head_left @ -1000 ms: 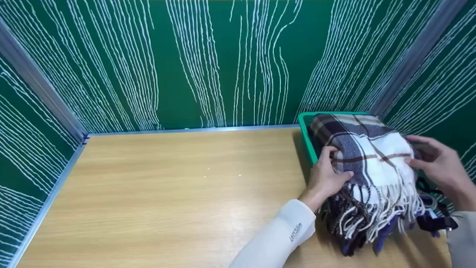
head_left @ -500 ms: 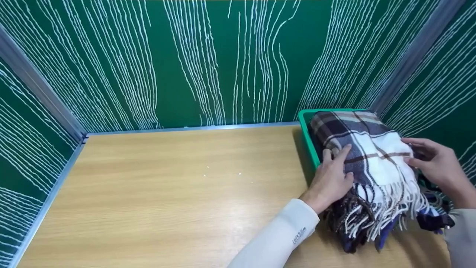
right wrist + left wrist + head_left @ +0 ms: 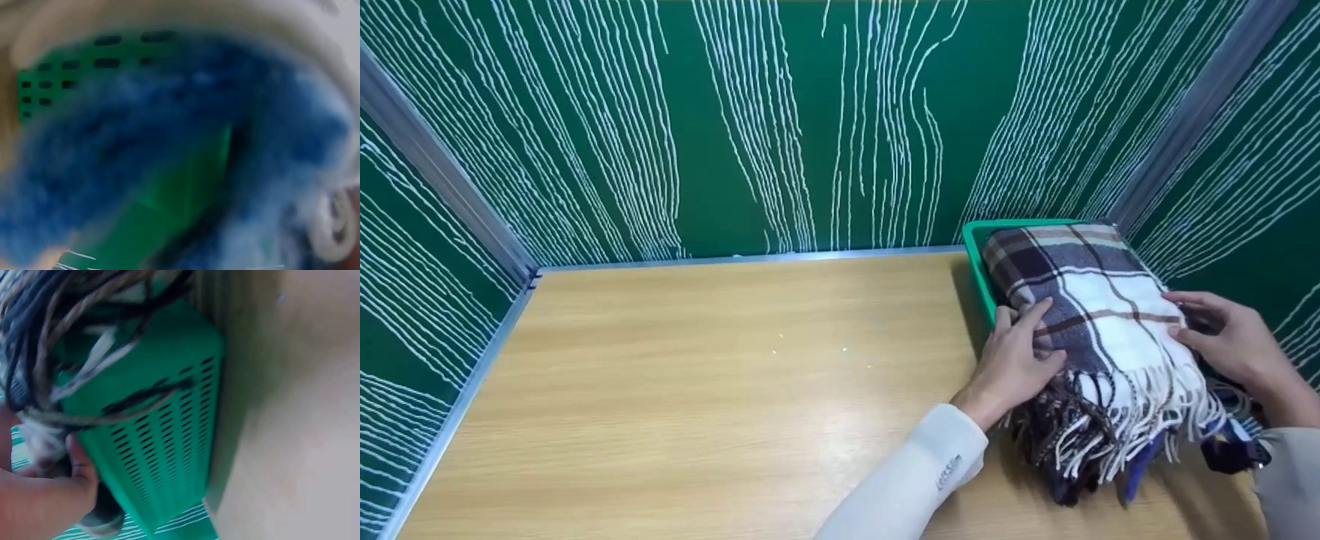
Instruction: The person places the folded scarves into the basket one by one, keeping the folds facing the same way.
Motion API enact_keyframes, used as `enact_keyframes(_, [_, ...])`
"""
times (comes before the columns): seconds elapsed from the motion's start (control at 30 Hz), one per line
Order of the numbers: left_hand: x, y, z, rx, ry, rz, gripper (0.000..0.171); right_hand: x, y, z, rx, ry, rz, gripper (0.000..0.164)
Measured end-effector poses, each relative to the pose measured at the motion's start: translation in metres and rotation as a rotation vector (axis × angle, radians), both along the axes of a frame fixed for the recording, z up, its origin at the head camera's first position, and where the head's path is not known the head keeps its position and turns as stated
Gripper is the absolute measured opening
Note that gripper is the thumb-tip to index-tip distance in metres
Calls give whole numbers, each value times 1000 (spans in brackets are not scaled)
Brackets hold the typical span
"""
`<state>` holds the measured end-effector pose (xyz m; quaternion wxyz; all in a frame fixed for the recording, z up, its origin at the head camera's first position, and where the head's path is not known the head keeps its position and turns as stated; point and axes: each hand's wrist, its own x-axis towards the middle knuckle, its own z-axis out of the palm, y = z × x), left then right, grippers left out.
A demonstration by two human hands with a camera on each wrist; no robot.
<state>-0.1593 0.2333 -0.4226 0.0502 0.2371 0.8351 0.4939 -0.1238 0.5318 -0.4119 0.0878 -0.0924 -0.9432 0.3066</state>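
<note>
A folded plaid scarf (image 3: pixel 1125 330) in white, grey and brown lies on top of the green basket (image 3: pixel 979 281), its white and dark fringe hanging over the near side. My left hand (image 3: pixel 1012 364) grips the scarf's left edge, index finger and thumb on top. In the left wrist view, the left hand (image 3: pixel 50 489) has pale cloth between its fingers beside the slotted basket wall (image 3: pixel 169 433). My right hand (image 3: pixel 1234 337) holds the scarf's right edge between thumb and fingers. Blurred blue fabric (image 3: pixel 112 129) covers much of the right wrist view; the right fingertips are unclear there.
The basket stands at the right rear of a wooden table (image 3: pixel 720 397). Green walls (image 3: pixel 735 135) with white wavy lines enclose the back and sides. Dark and blue fabric (image 3: pixel 1144 465) hangs below the fringe. A black device (image 3: pixel 1234 450) sits near the right cuff.
My left index finger has come up onto the scarf's top. The right hand has shifted slightly left and down, and the scarf's top looks a little flatter and straighter.
</note>
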Motion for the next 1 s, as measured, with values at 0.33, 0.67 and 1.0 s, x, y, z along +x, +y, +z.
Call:
enact_keyframes(0.33, [2,-22,-14,368,-132,-143,69,8,-1,0,38,-27,-34,47])
enact_keyframes(0.67, [2,-34,-16,557,-343,-197,66,17,2,-3,76,5,-50,48])
enact_keyframes(1.0, [8,-41,-20,706,-456,-249,64,16,-16,5,80,57,-53,52])
